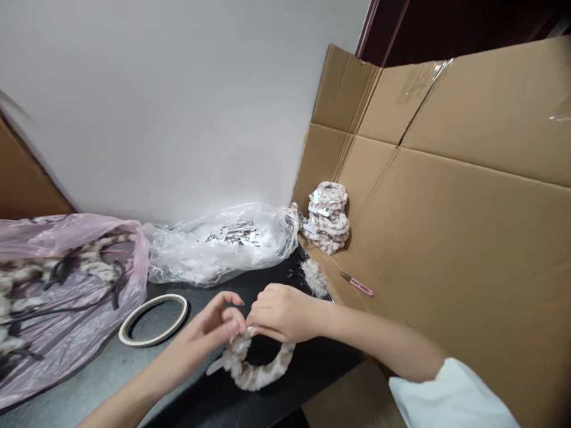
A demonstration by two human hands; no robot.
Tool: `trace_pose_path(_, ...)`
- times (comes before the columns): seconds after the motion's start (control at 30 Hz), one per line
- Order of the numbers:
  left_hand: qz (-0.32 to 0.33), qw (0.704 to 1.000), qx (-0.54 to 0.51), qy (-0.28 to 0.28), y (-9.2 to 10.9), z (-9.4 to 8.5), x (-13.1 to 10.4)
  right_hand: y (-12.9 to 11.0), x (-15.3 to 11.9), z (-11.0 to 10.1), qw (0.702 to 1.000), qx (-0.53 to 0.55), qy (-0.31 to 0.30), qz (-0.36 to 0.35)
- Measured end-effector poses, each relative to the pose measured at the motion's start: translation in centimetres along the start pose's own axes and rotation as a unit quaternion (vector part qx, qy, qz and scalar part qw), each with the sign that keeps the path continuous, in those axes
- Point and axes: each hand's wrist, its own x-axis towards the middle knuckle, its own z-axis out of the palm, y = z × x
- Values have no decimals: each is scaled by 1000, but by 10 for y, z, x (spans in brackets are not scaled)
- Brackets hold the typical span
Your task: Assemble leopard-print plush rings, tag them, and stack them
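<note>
Fluffy ring (261,379): far side part-hid. by R hand (285,312)
Pink bag (89,321): cut off, L edge
Slips (236,233): marks too sm. to read

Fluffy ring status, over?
Left hand and right hand holding far edge of fluffy ring. Pale tag sticks out at its left. Tape roll nearby on the left, not in the way.
</note>
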Motion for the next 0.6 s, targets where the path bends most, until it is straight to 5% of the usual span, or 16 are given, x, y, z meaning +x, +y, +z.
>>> trace_pose_path(0.07,-75,991,-75,-79,-13,10,1,-3,-13,17,992,90,29,81)
trace_pose_path(0.17,-87,983,-141,-81,-27,18,-1,13,-58,24,947,184,116,236)
trace_pose_path(0.27,-47,985,-162,-31,-27,20,-4,40,-128,24,874,57,210,434)
trace_pose_path(0.33,-32,987,-159,-8,-24,20,-5,58,-175,27,818,-79,189,537)
trace_pose_path(0.47,-34,985,-170,1,-17,24,-7,80,-229,41,783,-185,110,583)
trace_pose_path(0.6,-69,982,-174,14,-13,26,-9,87,-233,50,778,-213,102,582)
